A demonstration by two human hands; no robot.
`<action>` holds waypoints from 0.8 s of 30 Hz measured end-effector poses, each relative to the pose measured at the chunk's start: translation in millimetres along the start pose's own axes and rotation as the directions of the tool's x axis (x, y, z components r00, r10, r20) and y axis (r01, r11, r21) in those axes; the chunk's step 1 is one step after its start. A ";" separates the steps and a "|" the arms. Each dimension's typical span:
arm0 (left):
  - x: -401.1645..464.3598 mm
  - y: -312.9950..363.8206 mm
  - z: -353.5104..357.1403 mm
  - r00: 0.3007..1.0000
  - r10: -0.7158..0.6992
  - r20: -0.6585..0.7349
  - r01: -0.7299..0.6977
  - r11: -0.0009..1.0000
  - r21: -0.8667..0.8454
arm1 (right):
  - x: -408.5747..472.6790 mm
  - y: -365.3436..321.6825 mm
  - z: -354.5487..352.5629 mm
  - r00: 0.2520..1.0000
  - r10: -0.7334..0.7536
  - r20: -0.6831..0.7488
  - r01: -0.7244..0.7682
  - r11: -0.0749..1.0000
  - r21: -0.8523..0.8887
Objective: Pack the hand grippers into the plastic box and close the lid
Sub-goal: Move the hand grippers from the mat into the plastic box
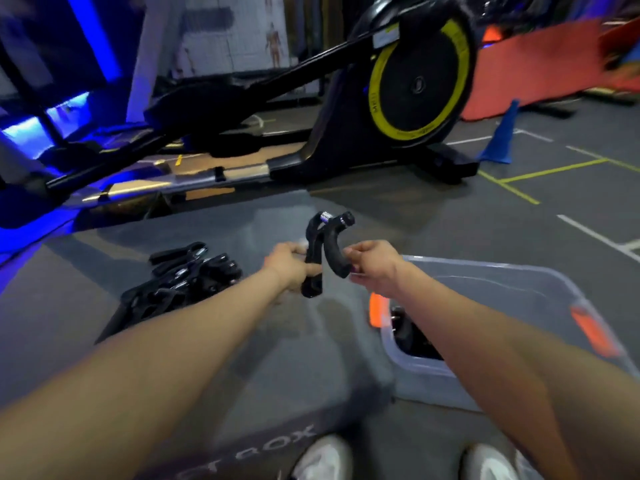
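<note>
At six o'clock two pale shoes (325, 457) show their toes, the rest cut off by the frame edge, beside a grey bench (242, 358) whose near face carries lettering that is only partly readable, ending in "BOX". At four o'clock a clear plastic box (540, 289) sits open with orange clips (593, 330) on its rim; something dark lies inside (414, 336), but the right forearm covers most of it and blur hides what it is. At the centre both hands hold one gripper (327, 252) above the bench, just left of the box: a black tool with two curved handles that meet at a coiled metal spring on top and spread apart toward the bottom. The left hand (289, 266) is curled closed around the left handle, and the right hand (372, 263) pinches the lower end of the right handle with closed fingers. At nine o'clock a pile (180, 280) of more black grippers rests on the bench, tangled so that their number cannot be told. Further off, at twelve o'clock, stands a black exercise machine (346, 133) with a yellow-ringed wheel (419, 77); a blue cone (500, 136) stands on the floor at two o'clock, near an orange mat (540, 67). The far background is smeared.
</note>
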State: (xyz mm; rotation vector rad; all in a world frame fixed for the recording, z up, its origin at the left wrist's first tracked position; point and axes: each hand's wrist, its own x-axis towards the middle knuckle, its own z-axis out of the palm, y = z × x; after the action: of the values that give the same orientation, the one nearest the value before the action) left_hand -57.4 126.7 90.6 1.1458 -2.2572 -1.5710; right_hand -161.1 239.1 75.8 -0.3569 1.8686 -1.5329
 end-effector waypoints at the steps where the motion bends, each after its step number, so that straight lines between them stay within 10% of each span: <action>1: -0.7 14.5 20.0 0.999 -0.007 0.043 0.011 0.996 -0.086 | -2.7 -2.0 -18.7 1.000 0.002 -0.019 -0.002 0.999 0.037; 15: -17.0 71.0 187.2 0.838 0.067 0.541 0.183 0.900 -0.395 | -30.8 24.8 -179.0 0.933 0.127 -0.337 -0.021 0.953 0.302; 24: -7.1 68.7 237.8 0.821 0.077 0.566 0.055 0.976 -0.211 | -8.0 65.2 -229.9 0.779 0.114 -0.616 -0.163 0.986 -0.023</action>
State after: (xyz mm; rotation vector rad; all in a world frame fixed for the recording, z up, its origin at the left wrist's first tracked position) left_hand -211.3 316.0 48.1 0.6490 -2.3062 -2.3422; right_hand -292.2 434.5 33.3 0.2956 2.3868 -1.5944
